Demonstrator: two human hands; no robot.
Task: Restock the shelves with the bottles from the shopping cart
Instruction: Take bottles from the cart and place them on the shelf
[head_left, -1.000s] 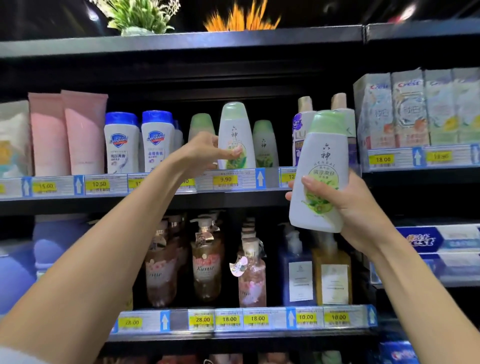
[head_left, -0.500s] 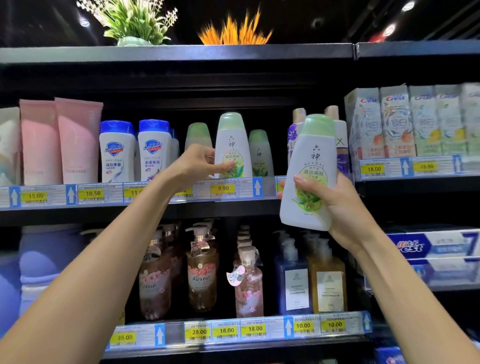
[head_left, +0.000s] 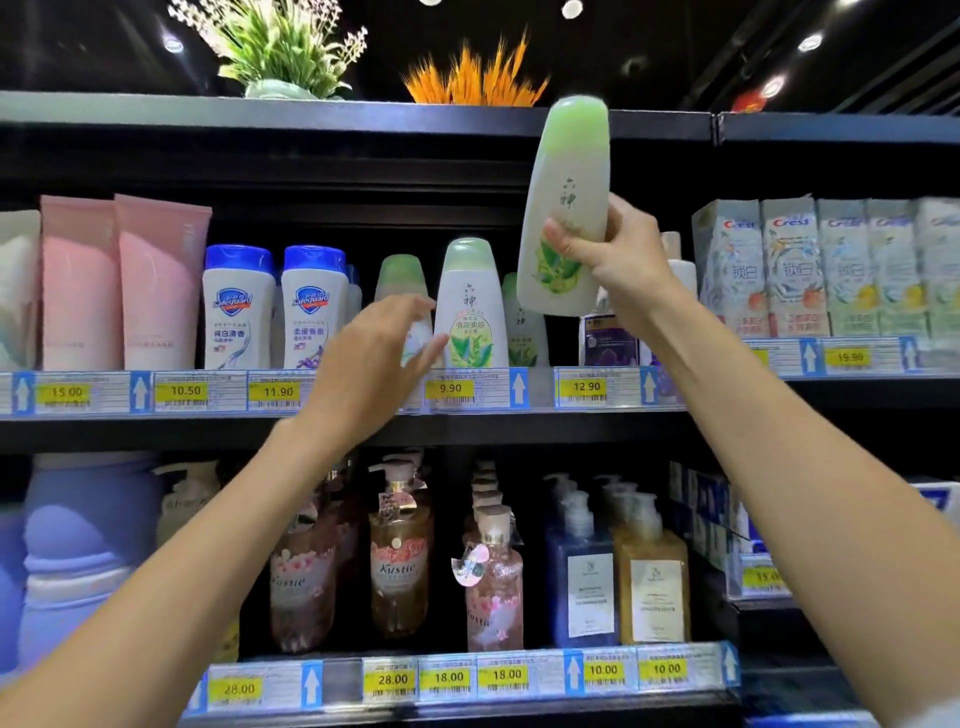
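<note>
My right hand (head_left: 618, 254) grips a white bottle with a green cap (head_left: 569, 192), held high and nearly upright in front of the upper shelf. Below it on that shelf (head_left: 467, 421) stand three matching green-capped bottles; the front one (head_left: 470, 306) is in the middle, one (head_left: 402, 275) is behind my left hand, and another (head_left: 524, 327) is partly hidden. My left hand (head_left: 374, 358) hovers with fingers spread, just left of the front bottle and holding nothing. The shopping cart is out of view.
Blue-capped white bottles (head_left: 239, 306) and pink tubes (head_left: 124, 280) stand to the left. Toothpaste boxes (head_left: 789, 270) fill the right. Pump bottles (head_left: 400, 551) line the lower shelf. Potted plants (head_left: 280, 47) sit on the top board, close above the raised bottle.
My right hand has lifted the bottle up above the shelved ones. My left hand has let go of the front shelf bottle and opened, drawing back a little to the left.
</note>
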